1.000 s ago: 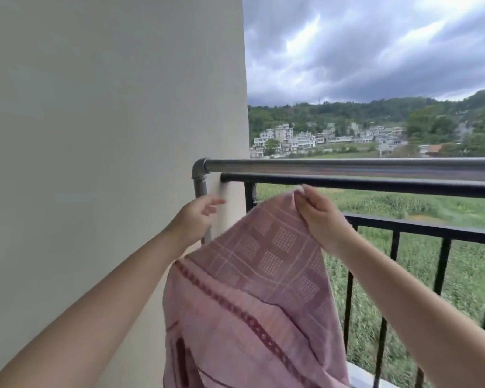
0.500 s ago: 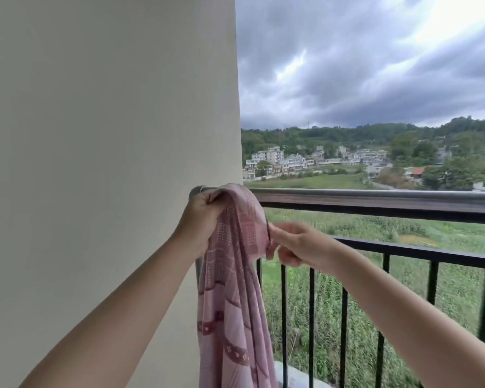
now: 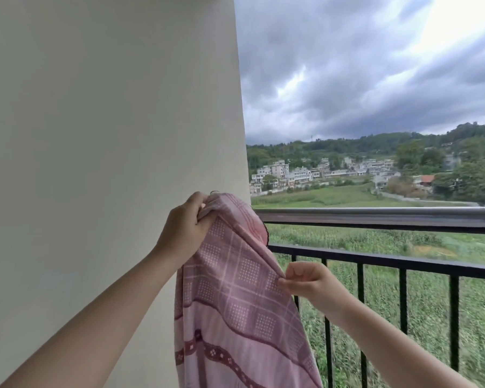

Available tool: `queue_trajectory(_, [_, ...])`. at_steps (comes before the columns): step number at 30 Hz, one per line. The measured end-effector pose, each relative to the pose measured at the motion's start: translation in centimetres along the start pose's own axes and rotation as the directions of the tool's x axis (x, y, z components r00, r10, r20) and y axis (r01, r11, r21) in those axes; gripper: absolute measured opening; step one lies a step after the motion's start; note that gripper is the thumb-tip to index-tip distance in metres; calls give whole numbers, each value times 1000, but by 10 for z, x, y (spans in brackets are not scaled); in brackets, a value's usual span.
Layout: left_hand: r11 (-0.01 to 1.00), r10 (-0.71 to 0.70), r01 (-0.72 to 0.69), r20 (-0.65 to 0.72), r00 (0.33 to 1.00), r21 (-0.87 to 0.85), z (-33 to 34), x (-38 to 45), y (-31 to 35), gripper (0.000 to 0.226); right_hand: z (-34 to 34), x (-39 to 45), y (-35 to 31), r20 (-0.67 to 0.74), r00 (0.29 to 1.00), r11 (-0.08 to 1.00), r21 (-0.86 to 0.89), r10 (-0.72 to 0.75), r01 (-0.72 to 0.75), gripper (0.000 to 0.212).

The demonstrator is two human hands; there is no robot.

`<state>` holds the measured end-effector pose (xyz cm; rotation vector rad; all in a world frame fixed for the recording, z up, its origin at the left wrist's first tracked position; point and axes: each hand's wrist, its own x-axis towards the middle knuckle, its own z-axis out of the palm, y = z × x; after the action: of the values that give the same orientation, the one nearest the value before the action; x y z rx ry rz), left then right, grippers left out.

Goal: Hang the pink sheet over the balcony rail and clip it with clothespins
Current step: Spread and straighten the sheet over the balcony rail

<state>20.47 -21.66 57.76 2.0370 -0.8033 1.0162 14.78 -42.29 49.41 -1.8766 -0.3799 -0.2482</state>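
The pink sheet (image 3: 235, 298), checked with dark wavy bands, is draped over the left end of the metal balcony rail (image 3: 375, 215) beside the wall. My left hand (image 3: 184, 233) grips its bunched top at the rail's corner. Lower down, my right hand (image 3: 308, 284) pinches the sheet's right edge between thumb and fingers, pulling it out to the right. The sheet hangs down inside the railing to the bottom of the view. No clothespins are in view.
A plain beige wall (image 3: 109, 135) fills the left half. Black railing bars (image 3: 403, 303) run below the top rail to the right. Beyond lie green fields, a village and a cloudy sky.
The sheet went from held below the rail to draped over its left end. My left hand stays on top at the corner; my right hand has dropped lower and spreads the edge rightward.
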Motion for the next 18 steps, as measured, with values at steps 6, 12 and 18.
queue_trajectory(6, [810, 470, -485, 131, 873, 328, -6, -6, -5, 31, -39, -21, -43, -240, 971, 1000, 20, 10, -5, 27])
queue_trajectory(12, [722, 344, -546, 464, 816, 425, 5, 10, 6, 67, -69, -25, -96, -141, 902, 556, -822, -408, 123, 33])
queue_trajectory(18, [978, -92, 9, 392, 915, 209, -1, 42, 7, 10, -104, 11, -163, 23, 914, -227, -971, -405, -76, 43])
